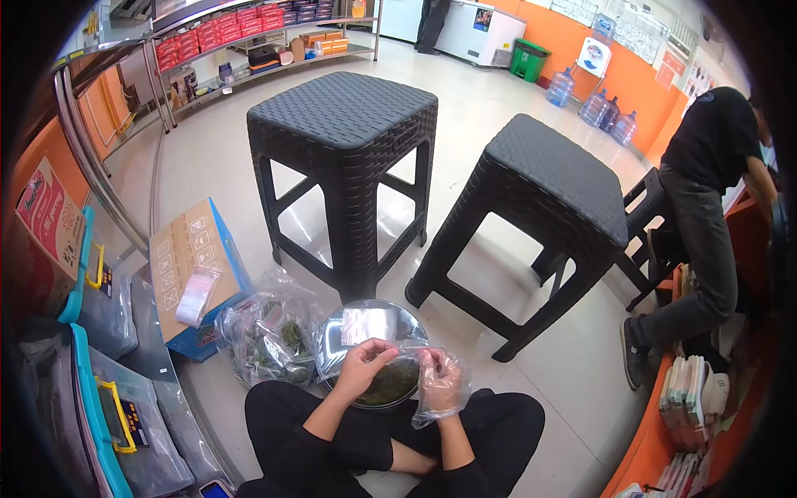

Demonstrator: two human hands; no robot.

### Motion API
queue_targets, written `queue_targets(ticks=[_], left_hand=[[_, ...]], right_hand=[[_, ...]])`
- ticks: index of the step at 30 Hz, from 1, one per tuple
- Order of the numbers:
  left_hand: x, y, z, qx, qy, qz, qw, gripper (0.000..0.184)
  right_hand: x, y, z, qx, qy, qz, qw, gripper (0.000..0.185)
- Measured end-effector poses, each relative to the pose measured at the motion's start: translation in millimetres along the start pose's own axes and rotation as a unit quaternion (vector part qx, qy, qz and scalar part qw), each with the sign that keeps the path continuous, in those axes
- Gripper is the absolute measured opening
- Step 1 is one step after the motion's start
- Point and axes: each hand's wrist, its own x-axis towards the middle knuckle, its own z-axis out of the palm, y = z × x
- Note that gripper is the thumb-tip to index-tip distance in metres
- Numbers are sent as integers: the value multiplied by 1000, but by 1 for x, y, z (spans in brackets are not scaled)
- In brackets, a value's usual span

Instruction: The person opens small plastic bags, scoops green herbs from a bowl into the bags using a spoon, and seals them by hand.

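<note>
My left hand (367, 368) is bare, its thumb and fingers pinched on the edge of a small clear plastic bag (404, 352). My right hand (442, 383) wears a loose clear plastic glove, and its fingertips are closed on the bag's other side. Both hands are over a round metal bowl (332, 332) holding dark green, leafy-looking stuff (390, 383). A stack of small clear bags (369, 325) lies at the bowl's far side. Left of the bowl, a large clear plastic bag (270, 336) holds more green stuff.
Two black stools (344, 108) (556, 174) stand ahead. A cardboard box (187, 257) with a pack of clear bags (199, 295) on it is at left, beside lidded plastic bins (133, 415). A person (706, 166) bends over at right, near an orange shelf (656, 407).
</note>
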Motion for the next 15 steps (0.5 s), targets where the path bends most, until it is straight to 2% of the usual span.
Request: queue_targets(ticks=[3, 6, 7, 10, 14, 15], left_hand=[[0, 11, -1, 79, 37, 19, 996, 15], [0, 15, -2, 99, 49, 30, 993, 15], [-1, 17, -2, 108, 46, 30, 993, 15], [-2, 18, -1, 110, 35, 35, 993, 16], [-3, 20, -1, 115, 32, 13, 993, 16], [-3, 21, -1, 135, 34, 28, 990, 17]], right_hand=[[-1, -6, -4, -104, 6, -52, 993, 6], [-4, -8, -3, 50, 34, -2, 998, 5], [-4, -15, -1, 41, 36, -12, 998, 11], [0, -23, -5, -67, -41, -89, 993, 8], [0, -16, -3, -10, -23, -35, 999, 4], [-1, -10, -4, -9, -26, -46, 999, 4]])
